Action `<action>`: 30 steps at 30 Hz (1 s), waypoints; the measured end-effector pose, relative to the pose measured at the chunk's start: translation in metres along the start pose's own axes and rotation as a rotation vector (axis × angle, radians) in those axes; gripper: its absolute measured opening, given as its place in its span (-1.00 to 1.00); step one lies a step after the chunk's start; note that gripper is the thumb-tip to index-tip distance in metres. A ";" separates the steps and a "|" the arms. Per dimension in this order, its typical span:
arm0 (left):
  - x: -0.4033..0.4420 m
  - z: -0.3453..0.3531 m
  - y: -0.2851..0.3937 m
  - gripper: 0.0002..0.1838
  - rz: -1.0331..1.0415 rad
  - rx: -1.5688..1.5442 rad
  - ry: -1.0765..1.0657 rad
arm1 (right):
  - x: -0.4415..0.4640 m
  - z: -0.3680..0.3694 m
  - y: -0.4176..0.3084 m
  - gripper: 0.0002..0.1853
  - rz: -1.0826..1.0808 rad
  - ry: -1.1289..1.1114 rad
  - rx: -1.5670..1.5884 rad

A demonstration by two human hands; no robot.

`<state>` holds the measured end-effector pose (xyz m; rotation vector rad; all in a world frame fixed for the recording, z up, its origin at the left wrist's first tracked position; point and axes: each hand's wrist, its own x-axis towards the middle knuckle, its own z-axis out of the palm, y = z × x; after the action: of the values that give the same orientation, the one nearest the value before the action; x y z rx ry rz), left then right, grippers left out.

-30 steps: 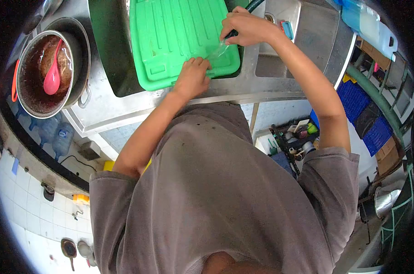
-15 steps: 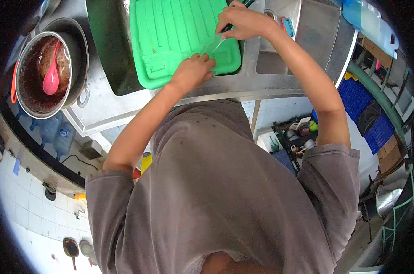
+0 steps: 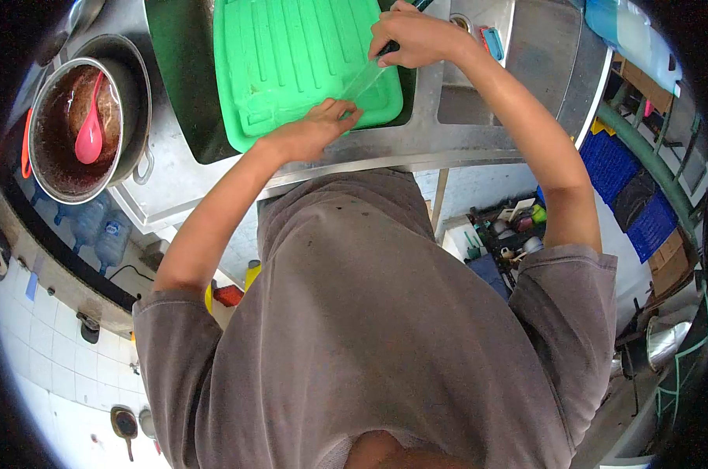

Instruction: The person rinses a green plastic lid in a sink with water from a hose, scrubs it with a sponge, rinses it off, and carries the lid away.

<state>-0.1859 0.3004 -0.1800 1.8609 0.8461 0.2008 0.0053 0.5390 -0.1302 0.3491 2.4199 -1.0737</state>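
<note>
One grey-brown shirt (image 3: pixel 416 313) takes up most of the view, spreading from the centre down to 6 o'clock. Beyond it a steel sink counter (image 3: pixel 416 152) runs across the top, from 10 o'clock round to 1 o'clock. A ribbed green tray (image 3: pixel 291 55) lies between 11 and 12 o'clock, over the dark basin (image 3: pixel 182 86); what supports it underneath cannot be told. A second steel basin (image 3: pixel 471 105) sits at 1 o'clock. Next come two metal pots near 10 o'clock, the front pot (image 3: pixel 41 148) stained reddish brown inside and overlapping the back pot (image 3: pixel 141 102). Blue crates (image 3: pixel 608 164) stand between 2 and 3 o'clock, and a translucent blue jug (image 3: pixel 631 43) is at 2 o'clock. The right hand (image 3: pixel 420 37), near the tray's 2 o'clock side, has its fingers wrapped narrowly round a dark hose (image 3: pixel 388 48), whose end points toward 7 o'clock. From it a clear stream of water (image 3: pixel 362 82) falls onto the tray. The left hand (image 3: pixel 319 129) is over the tray's 6 o'clock edge, fingers bent and near where the water lands; whether they grip the rim cannot be told. Smaller still, a pink spoon (image 3: pixel 89 137) leans in the front pot, its bowl toward 6 o'clock, and a little red and blue item (image 3: pixel 492 43) lies in the second steel basin.
</note>
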 end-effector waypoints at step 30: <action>0.058 0.028 0.024 -0.65 -0.357 0.216 0.434 | -0.002 -0.002 -0.005 -0.75 0.007 -0.007 0.000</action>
<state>-0.1181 0.3111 -0.1861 1.8525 1.5343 0.3035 0.0042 0.5366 -0.1247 0.3534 2.4100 -1.0705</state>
